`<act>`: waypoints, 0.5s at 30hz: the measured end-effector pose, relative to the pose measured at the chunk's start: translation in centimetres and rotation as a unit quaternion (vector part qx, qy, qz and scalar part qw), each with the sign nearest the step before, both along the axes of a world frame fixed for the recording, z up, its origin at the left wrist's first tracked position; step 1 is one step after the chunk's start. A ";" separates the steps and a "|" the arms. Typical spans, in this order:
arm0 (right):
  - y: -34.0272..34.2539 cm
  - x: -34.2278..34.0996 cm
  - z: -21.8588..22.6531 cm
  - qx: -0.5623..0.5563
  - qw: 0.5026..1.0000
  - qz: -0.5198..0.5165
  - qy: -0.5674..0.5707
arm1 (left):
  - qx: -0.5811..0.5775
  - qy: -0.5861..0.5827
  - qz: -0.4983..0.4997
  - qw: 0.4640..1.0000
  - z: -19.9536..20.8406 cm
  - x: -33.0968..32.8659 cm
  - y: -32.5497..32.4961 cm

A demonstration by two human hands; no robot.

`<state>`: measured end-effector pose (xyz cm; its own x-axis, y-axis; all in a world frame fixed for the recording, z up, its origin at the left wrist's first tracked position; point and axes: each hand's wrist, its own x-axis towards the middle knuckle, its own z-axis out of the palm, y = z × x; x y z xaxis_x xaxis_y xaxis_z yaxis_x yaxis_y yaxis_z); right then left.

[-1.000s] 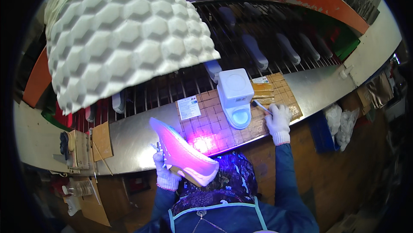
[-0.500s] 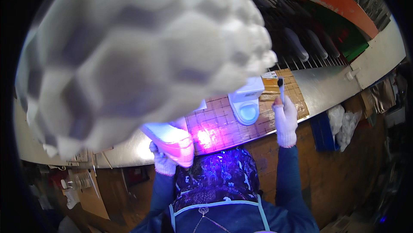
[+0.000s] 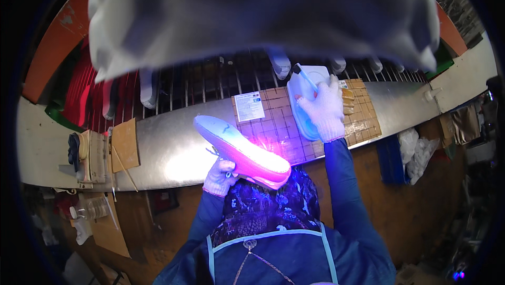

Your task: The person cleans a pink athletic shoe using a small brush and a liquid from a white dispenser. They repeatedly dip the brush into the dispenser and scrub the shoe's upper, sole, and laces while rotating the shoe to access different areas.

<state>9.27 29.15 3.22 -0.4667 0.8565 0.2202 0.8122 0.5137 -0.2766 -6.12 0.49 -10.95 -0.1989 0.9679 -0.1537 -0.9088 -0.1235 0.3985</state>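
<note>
Head view showed the white-gloved right hand (image 3: 323,110) brought across from the right edge of the patterned cardboard (image 3: 273,132) to the pale blue-and-white container (image 3: 302,119), half a second after it stood clear of it. Its fingers were closed around a slim brush (image 3: 307,79), which slanted up and to the left over the container; whether the bristles touched anything could not be told. The gloved left hand (image 3: 218,179) gripped the shoe (image 3: 244,151) from below and the left, thumb against its side. The shoe was tilted in front of the metal ledge (image 3: 158,153), near the apron, under a bright pink and violet glow. Much of it had been hidden by the white hexagon-patterned sheet (image 3: 263,17), which now hung across the top of the view. As a judgement, the change put the work at the container, with the shoe merely held ready
</note>
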 end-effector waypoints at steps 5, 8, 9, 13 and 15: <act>1.1 0.7 1.1 0.000 0.999 0.052 0.011 | -0.038 0.030 0.031 0.998 0.1 0.6 -0.2; 1.4 1.2 0.6 0.002 0.998 0.055 -0.006 | -0.045 0.054 0.032 0.997 0.4 0.6 0.0; 1.5 1.3 0.4 0.001 0.999 0.055 0.001 | -0.037 0.056 0.027 0.997 0.5 0.6 0.1; 1.8 2.8 -0.1 0.078 0.992 0.086 0.050 | -0.017 0.054 0.006 0.998 1.1 0.2 0.4; 1.8 4.7 0.2 0.126 0.987 0.058 0.085 | -0.026 0.064 0.018 0.997 1.5 0.2 0.3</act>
